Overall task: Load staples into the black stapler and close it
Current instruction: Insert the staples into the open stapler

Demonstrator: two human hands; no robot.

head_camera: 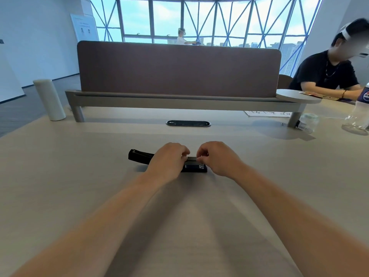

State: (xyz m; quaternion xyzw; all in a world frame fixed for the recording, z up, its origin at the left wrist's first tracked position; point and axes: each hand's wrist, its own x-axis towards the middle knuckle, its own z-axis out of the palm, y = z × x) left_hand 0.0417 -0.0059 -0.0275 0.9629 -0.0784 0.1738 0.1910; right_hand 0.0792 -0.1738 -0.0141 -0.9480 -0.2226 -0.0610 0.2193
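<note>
- Stapler (139, 157): black, lying lengthwise on the table (60, 186), near the middle of the desk and in front of both hands. Its top arm is swung open to the left and raised at that end; the base lies flat, with its right end showing below the hands.
- Staple strip (192, 158): a thin grey bar, level, spanning the gap between the two hands just above the base.
- Left hand (167, 159): palm down over the middle of the stapler, fingers curled narrow, fingertips touching the left end of the strip.
- Right hand (216, 157): fingers bent inward and pinched narrow on the right end of the strip.
- Divider panel (179, 68): brown, upright at the far edge of the desk.
- Clear bottle (359, 114): standing at far right, well apart from the stapler.
</note>
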